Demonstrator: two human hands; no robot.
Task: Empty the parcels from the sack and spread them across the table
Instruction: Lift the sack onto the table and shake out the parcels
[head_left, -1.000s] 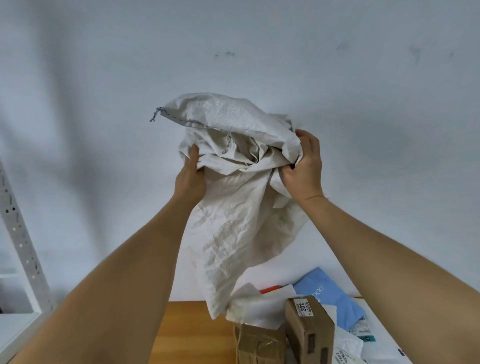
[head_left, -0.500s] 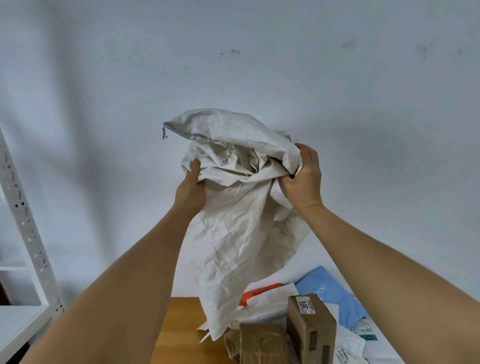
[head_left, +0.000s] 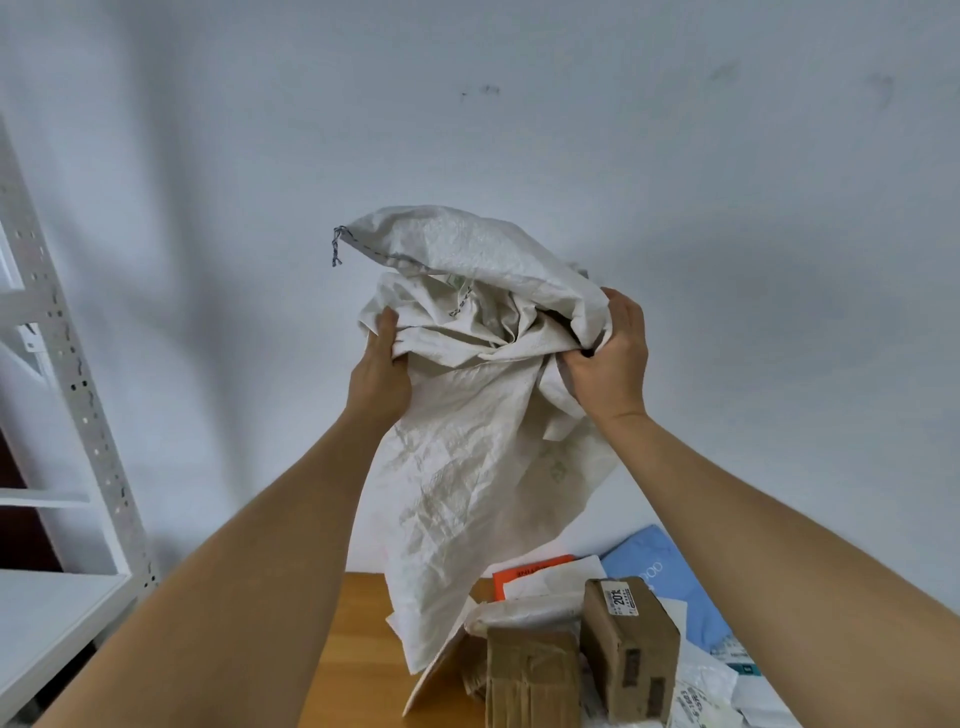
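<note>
Hanging upside down over the wooden table, the crumpled white woven sack is gripped by left hand and right hand, fingers curled tight, above piled brown cardboard parcels.

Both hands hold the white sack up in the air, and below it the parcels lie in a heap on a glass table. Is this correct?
Not quite. The head view shows the table is wooden, not glass. The rest stands: the left hand and right hand hold the white sack up, and the parcels lie heaped below.
</note>
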